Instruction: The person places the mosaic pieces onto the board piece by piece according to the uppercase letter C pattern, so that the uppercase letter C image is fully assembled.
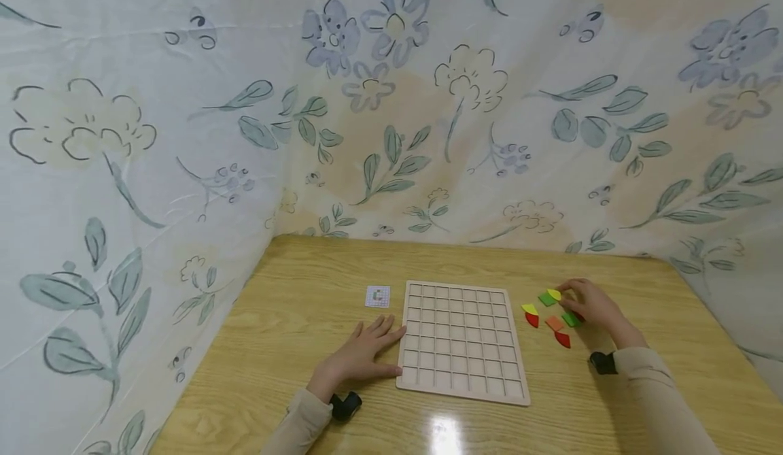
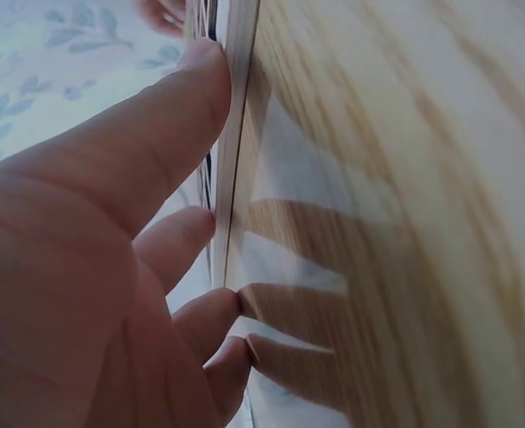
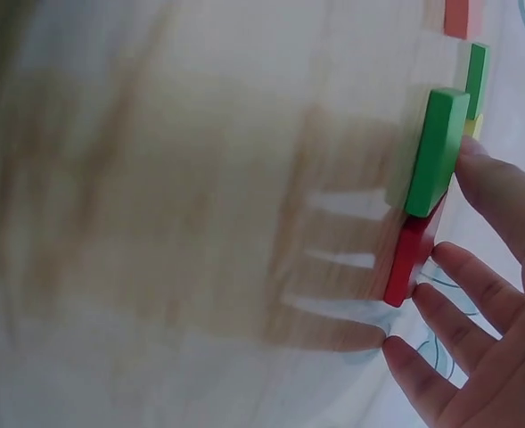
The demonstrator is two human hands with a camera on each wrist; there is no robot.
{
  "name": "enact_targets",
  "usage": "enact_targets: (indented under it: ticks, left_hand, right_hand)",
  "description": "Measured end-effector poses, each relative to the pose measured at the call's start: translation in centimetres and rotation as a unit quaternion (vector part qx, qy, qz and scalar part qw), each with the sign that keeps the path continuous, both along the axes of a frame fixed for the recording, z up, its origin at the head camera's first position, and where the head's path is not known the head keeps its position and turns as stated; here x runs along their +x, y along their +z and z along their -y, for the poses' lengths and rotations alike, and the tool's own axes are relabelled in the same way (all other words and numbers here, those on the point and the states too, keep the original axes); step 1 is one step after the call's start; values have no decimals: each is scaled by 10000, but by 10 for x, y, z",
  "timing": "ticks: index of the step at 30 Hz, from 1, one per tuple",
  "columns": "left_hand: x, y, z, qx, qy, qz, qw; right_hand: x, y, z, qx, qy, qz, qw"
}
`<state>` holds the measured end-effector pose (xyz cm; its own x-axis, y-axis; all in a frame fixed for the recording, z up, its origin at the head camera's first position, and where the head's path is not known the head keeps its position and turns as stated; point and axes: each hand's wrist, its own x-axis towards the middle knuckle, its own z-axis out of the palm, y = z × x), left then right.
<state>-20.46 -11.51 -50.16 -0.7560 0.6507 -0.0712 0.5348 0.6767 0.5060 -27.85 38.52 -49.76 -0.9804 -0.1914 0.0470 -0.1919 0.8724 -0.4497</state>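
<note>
My left hand [image 1: 363,354] lies with spread fingers against the left edge of a pale wooden grid board [image 1: 523,388]. In the left wrist view its thumb [image 2: 177,107] rests on the board's rim. My right hand [image 1: 590,305] is over small coloured pieces right of the board, thumb and index fingertip right at a yellow quarter-circle piece [image 1: 554,294] beside a green square piece [image 1: 545,299]. Its other fingers are loosely spread. Close below them in the right wrist view are another green square [image 3: 438,152] and a red piece [image 3: 409,259], partly hidden in the head view.
Between board and right hand lie another yellow piece [image 1: 529,309], a red one [image 1: 532,320], an orange square [image 1: 553,323] and a red quarter-circle [image 1: 562,339]. A small pattern card [image 1: 370,297] lies left of the board. Floral cloth [image 1: 428,190] hangs behind the wooden table [image 1: 318,264].
</note>
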Motion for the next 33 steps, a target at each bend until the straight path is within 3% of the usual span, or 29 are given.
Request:
enact_targets:
  ticks: [11,19,33]
  left_hand:
    - [3,2,-5,-105,58,-67,9999]
    - [3,0,-4,-56,66,-97,9999]
    - [4,5,-5,-87,70,-78,9999]
  right_hand:
    - [2,-1,-3,-136,-158,-13,9998]
    - [9,7,8,-272,-329,8,9991]
    - [22,15,33,-552,-169,-474,9972]
